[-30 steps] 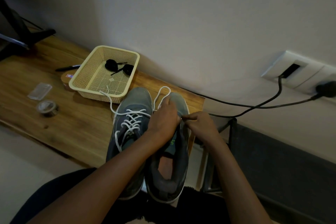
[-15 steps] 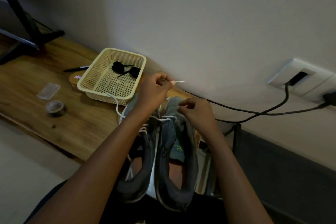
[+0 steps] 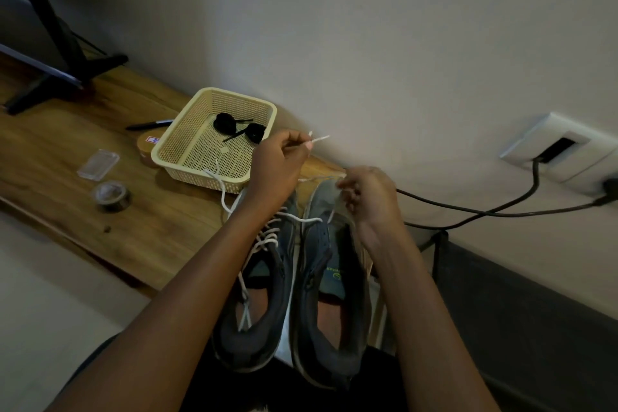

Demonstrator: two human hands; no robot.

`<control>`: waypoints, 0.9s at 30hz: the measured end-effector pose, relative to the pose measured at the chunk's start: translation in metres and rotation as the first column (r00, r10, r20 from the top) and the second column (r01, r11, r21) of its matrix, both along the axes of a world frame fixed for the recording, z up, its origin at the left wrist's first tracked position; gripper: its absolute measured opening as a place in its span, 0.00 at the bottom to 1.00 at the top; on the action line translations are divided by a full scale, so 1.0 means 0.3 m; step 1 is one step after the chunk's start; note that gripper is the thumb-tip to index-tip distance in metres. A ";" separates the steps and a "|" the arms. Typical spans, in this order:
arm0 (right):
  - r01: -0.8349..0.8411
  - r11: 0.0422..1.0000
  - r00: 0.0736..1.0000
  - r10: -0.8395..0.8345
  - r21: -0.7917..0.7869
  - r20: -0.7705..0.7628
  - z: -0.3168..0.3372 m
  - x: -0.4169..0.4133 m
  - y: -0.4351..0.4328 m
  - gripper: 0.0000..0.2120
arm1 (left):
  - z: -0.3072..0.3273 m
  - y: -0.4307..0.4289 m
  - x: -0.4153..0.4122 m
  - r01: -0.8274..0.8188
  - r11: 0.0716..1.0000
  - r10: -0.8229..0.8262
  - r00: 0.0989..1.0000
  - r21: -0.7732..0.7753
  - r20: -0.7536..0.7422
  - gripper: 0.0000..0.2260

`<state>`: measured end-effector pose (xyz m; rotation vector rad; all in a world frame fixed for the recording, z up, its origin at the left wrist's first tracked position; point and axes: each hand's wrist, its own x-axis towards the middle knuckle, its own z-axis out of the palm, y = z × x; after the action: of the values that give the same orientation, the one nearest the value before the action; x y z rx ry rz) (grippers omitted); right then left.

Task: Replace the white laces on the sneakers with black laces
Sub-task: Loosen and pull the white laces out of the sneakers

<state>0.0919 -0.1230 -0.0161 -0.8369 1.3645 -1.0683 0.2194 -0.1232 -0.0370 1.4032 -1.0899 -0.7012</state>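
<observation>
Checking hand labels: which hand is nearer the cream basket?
Left. The left hand pinches the white lace right beside the basket, at its near right corner. The right hand pinches the lace further right, over the toe of the right sneaker.

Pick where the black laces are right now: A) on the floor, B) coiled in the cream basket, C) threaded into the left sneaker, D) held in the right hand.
B: the black laces lie coiled inside the cream basket, while the left hand and right hand pinch only the white lace.
</observation>
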 end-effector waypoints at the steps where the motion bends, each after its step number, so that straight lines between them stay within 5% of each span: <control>1: 0.099 0.994 0.990 -0.094 -0.046 0.100 0.009 -0.008 -0.011 0.09 | -0.001 -0.002 0.000 0.002 1.000 -0.002 1.000 0.013 0.020 0.04; 4: 0.254 0.954 0.959 -0.228 -0.157 0.166 0.004 -0.043 -0.043 0.10 | -0.005 -0.003 0.006 0.021 0.997 -0.032 0.989 0.080 0.142 0.10; 6: 0.141 0.968 0.976 -0.171 -0.208 -0.135 -0.040 -0.062 -0.058 0.10 | -0.022 0.004 0.009 0.074 0.981 -0.122 0.954 0.179 0.272 0.14; 9: -0.083 0.984 0.834 -0.017 -0.155 -0.551 -0.095 -0.081 -0.058 0.16 | -0.038 0.017 0.001 0.097 0.934 -0.260 0.845 0.343 0.467 0.23; 13: -0.295 0.929 0.615 0.007 -0.222 -0.789 -0.105 -0.123 -0.047 0.16 | -0.010 0.025 -0.022 0.103 0.934 -0.274 0.821 0.341 0.501 0.35; 17: -0.492 0.859 0.412 0.083 -0.144 -0.907 -0.103 -0.136 -0.017 0.03 | -0.010 0.022 -0.030 0.150 0.899 -0.381 0.733 0.413 0.563 0.37; 21: -0.590 0.807 0.245 0.196 0.015 -0.950 -0.105 -0.132 0.004 0.03 | -0.051 0.011 -0.023 0.199 0.851 -0.492 0.629 0.487 0.602 0.05; 24: -0.611 0.791 0.244 0.226 0.031 -0.943 -0.106 -0.121 0.014 0.06 | -0.072 0.014 -0.029 0.242 0.762 -0.614 0.564 0.601 0.552 0.04; 27: -0.613 0.790 0.231 0.205 0.021 -0.951 -0.109 -0.111 0.017 0.07 | -0.059 0.032 -0.032 0.314 0.694 -0.692 0.540 0.647 0.480 0.19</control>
<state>0.0584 -0.1178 -0.0489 -2.2395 1.6639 -0.2871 0.2098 -0.1136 -0.0547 1.8728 -2.1419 -0.9538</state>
